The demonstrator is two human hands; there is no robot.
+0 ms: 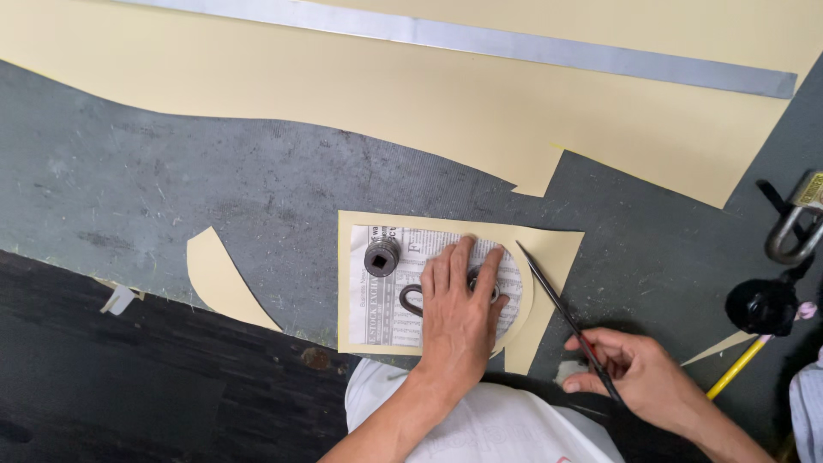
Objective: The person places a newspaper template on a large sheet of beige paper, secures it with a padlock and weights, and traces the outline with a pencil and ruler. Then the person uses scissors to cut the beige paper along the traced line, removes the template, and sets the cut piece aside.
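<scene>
My left hand (459,321) presses flat, fingers spread, on the newsprint pattern (403,300) atop cream card (553,257). Right of the card, my right hand (639,373) pinches a slim scriber (561,309). A knurled steel weight (382,255) sits on the pattern.

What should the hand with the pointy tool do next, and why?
Probably slide the pointy tool in the right hand further along the curved edge of the newspaper pattern. Its tip sits near that edge on the cream card, while the left hand presses the pattern flat.
</scene>
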